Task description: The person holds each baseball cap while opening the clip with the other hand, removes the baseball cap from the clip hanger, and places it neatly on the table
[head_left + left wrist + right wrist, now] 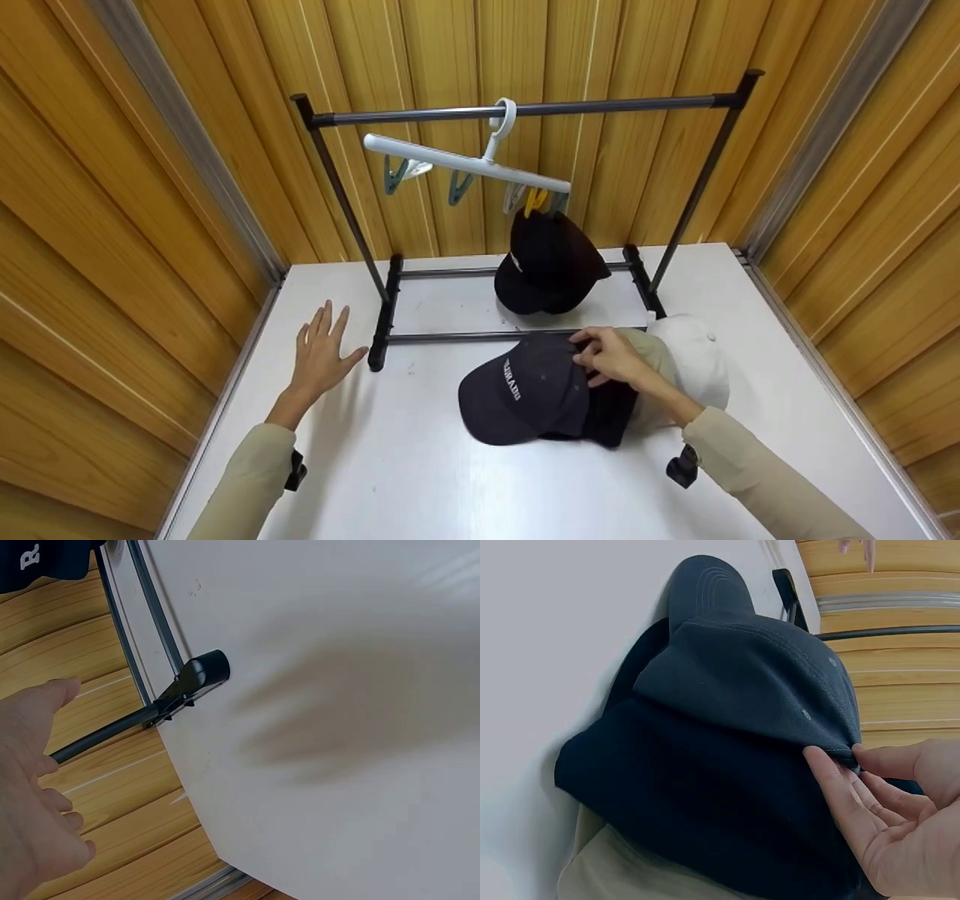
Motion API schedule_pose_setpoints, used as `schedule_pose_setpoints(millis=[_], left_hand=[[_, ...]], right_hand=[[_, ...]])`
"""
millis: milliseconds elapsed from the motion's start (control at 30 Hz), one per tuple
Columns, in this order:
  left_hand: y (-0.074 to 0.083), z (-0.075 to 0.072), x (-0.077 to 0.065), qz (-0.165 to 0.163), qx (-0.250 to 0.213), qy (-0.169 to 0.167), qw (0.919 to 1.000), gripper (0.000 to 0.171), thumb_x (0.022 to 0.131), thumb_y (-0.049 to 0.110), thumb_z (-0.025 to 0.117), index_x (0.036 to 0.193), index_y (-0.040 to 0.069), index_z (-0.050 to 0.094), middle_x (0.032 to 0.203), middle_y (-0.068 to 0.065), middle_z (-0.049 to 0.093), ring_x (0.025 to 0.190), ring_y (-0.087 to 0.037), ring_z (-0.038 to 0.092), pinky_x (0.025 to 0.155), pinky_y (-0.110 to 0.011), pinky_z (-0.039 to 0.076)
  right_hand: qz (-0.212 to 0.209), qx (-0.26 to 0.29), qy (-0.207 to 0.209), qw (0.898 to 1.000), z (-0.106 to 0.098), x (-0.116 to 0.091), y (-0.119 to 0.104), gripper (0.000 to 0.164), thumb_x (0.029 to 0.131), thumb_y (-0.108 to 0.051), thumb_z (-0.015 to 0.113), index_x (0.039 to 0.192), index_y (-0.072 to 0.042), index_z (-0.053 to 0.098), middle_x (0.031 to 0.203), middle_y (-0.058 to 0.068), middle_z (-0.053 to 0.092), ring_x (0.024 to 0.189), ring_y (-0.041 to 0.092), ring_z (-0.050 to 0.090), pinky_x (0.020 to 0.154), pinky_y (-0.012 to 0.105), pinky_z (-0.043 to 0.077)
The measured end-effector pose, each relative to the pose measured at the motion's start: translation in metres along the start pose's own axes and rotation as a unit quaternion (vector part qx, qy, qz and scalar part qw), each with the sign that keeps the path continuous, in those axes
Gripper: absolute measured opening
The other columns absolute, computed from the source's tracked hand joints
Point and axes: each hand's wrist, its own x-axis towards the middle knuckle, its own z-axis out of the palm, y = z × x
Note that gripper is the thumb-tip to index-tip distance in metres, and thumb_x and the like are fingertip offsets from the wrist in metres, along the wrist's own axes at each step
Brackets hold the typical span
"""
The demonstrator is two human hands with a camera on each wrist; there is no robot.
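Here, the right hand [613,360] is pinching a dark-grey, white-lettered fabric cap [531,386]; the left hand [322,356] is hovering outspread just left of the dark tubular rack [600,107].

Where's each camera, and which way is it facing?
Head: worn on the head, facing forward and down at the rack; left hand, right hand, sleeves show.
Left wrist: on that wrist, facing the rack foot; left hand shows.
Right wrist: on that wrist, facing the dark grey cap; right hand shows, pinching it.
Head and right wrist share that cap.
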Motion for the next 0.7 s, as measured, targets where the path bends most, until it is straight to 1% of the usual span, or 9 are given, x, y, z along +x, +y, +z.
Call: schedule_pose_setpoints(millis=[133,267,367,467,600,700], left_hand=[[-0.003,-0.001,-0.004,0.004,0.003,0.004,1.0,0.078,0.088,0.029,0.078,0.151,-0.004,0.044,0.159,-0.036,0.031,0.147,-0.053,0.032,0.116,-0.071,0.026],[-0.004,0.0,-0.004,0.005,0.002,0.003,1.0,0.078,0.088,0.029,0.078,0.15,-0.004,0.044,0.159,-0.037,0.032,0.147,-0.053,0.032,0.117,-0.07,0.025],[-0.004,0.001,-0.001,0.005,0.001,-0.001,1.0,0.078,0.089,0.03,0.077,0.151,-0.004,0.044,0.159,-0.036,0.031,0.148,-0.053,0.032,0.117,-0.07,0.025],[-0.003,0.001,0.002,0.007,0.0,-0.001,1.0,0.078,0.089,0.03,0.077,0.151,-0.003,0.044,0.16,-0.036,0.03,0.148,-0.052,0.031,0.117,-0.07,0.024],[-0.003,-0.001,0.006,0.009,0.003,0.0,1.0,0.078,0.089,0.03,0.077,0.151,-0.003,0.044,0.159,-0.036,0.031,0.148,-0.052,0.032,0.117,-0.07,0.025],[-0.003,-0.003,0.008,0.009,0.005,-0.003,0.9999,0.078,0.088,0.03,0.077,0.151,-0.003,0.044,0.159,-0.036,0.031,0.148,-0.052,0.032,0.118,-0.07,0.025]], right_hand=[[-0.007,-0.002,-0.007,1.0,0.001,-0.001,0.0,0.037,0.092,0.008,0.064,0.128,0.014,0.058,0.08,0.014,0.067,0.067,0.016,0.066,0.061,0.04,0.063],[0.006,-0.019,-0.007,1.0,-0.003,-0.004,-0.001,0.036,0.092,0.006,0.066,0.127,0.013,0.059,0.08,0.015,0.069,0.065,0.017,0.067,0.059,0.038,0.063],[0.016,-0.04,-0.003,0.999,-0.008,-0.005,-0.001,0.035,0.092,0.005,0.068,0.125,0.012,0.061,0.079,0.015,0.072,0.064,0.017,0.069,0.056,0.036,0.062],[0.017,-0.059,-0.001,0.998,-0.013,-0.004,-0.002,0.034,0.091,0.004,0.069,0.123,0.012,0.062,0.078,0.015,0.073,0.062,0.017,0.07,0.054,0.034,0.061],[0.022,-0.068,-0.006,0.997,-0.017,-0.004,-0.004,0.034,0.09,0.004,0.069,0.122,0.013,0.062,0.078,0.016,0.073,0.06,0.016,0.07,0.053,0.033,0.061],[0.033,-0.066,-0.005,0.997,-0.017,-0.003,-0.006,0.035,0.09,0.004,0.069,0.123,0.012,0.062,0.078,0.016,0.073,0.06,0.016,0.07,0.054,0.033,0.061]])
